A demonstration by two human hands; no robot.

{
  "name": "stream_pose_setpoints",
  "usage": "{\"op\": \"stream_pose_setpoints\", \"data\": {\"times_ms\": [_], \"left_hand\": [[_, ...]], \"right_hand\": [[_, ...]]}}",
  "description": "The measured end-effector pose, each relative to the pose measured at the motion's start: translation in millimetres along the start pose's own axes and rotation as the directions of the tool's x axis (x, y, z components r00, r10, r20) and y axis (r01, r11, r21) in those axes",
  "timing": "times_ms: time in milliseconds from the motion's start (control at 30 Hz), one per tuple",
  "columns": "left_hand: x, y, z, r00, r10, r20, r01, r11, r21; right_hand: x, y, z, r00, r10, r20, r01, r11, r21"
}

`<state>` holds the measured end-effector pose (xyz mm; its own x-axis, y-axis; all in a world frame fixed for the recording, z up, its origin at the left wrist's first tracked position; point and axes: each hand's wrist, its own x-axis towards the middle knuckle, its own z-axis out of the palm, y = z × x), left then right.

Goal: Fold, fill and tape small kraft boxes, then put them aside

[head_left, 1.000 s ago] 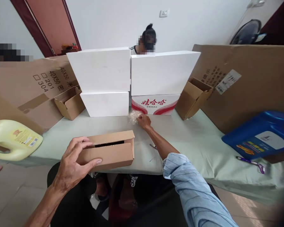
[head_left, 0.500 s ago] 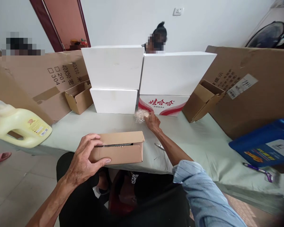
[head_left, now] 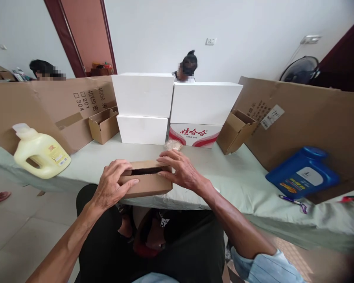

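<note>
A small brown cardboard box (head_left: 149, 187) lies near the front edge of the cloth-covered table (head_left: 224, 173), with a dark gap between its two top flaps. My left hand (head_left: 110, 188) grips its left end, thumb on the near flap and fingers over the far one. At the right end, my right hand (head_left: 181, 169) holds the flaps on both sides of the gap. What lies inside the box is too dark to make out. Just beyond my right fingers rests a crumpled clear plastic bundle (head_left: 173, 145), touched by neither hand.
White boxes (head_left: 143, 94) and a red-printed carton (head_left: 194, 135) are stacked behind. Two open cardboard boxes (head_left: 104, 127) flank them. A yellow jug (head_left: 44, 153) stands left; a blue bottle (head_left: 303, 173) and purple razor (head_left: 293, 202) lie right. People sit beyond large cardboard panels.
My right hand has let go of the plastic bundle and come back to the box's right end. The gap between the flaps is wider. The camera view has shifted.
</note>
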<state>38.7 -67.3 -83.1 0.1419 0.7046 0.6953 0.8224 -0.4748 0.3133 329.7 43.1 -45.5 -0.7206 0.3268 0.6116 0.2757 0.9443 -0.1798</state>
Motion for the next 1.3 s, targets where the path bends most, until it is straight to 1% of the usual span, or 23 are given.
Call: {"op": "stream_pose_setpoints", "data": {"times_ms": [33,100,200,300,367,433,500,567,633,700,833,1033,1167,1300], "left_hand": [[4,0,-1.4,1.0,0.024,0.016,-0.024,1.0,0.013],[14,-1,-2.6,0.996,0.075,0.041,-0.076,0.997,0.009],[29,-4,-1.2,0.988,0.139,0.073,-0.132,0.987,-0.089],[39,-3,-0.3,0.98,0.15,0.128,-0.122,0.972,-0.199],[44,0,-1.6,0.979,0.111,0.171,-0.066,0.965,-0.253],[48,3,-4.5,0.973,0.041,0.229,0.033,0.95,-0.31],[51,5,-8.0,0.953,-0.039,0.299,0.15,0.922,-0.356],[55,6,-11.1,0.929,-0.1,0.356,0.24,0.895,-0.376],[57,6,-13.2,0.911,-0.129,0.392,0.288,0.879,-0.38],[57,7,-14.3,0.905,-0.13,0.404,0.294,0.879,-0.376],[56,13,-15.1,0.918,-0.089,0.385,0.225,0.919,-0.325],[58,22,-18.5,0.907,-0.082,0.414,0.2,0.948,-0.249],[61,25,-22.3,0.891,-0.113,0.439,0.228,0.949,-0.218],[63,21,-22.8,0.878,-0.143,0.458,0.263,0.942,-0.209]], "right_hand": [[2,-5,4,1.0,-0.005,0.01,0.005,0.998,-0.061],[3,-10,14,1.0,0.008,-0.008,-0.009,0.988,-0.153],[-1,-14,30,0.997,0.023,-0.076,-0.04,0.97,-0.239],[-9,-17,40,0.991,0.03,-0.13,-0.066,0.958,-0.28],[-13,-20,44,0.986,0.037,-0.161,-0.084,0.952,-0.294],[-15,-23,47,0.981,0.044,-0.187,-0.101,0.947,-0.305],[-16,-24,49,0.977,0.051,-0.207,-0.115,0.942,-0.314],[-15,-25,52,0.973,0.049,-0.224,-0.121,0.939,-0.321],[-14,-26,55,0.971,0.044,-0.236,-0.122,0.937,-0.327],[-13,-26,56,0.971,0.045,-0.233,-0.123,0.936,-0.331],[-14,-28,57,0.976,0.08,-0.202,-0.145,0.933,-0.331],[-16,-32,54,0.977,0.086,-0.195,-0.148,0.932,-0.33],[-16,-35,52,0.976,0.08,-0.204,-0.144,0.935,-0.323],[-17,-37,52,0.976,0.08,-0.205,-0.145,0.934,-0.326]]}}
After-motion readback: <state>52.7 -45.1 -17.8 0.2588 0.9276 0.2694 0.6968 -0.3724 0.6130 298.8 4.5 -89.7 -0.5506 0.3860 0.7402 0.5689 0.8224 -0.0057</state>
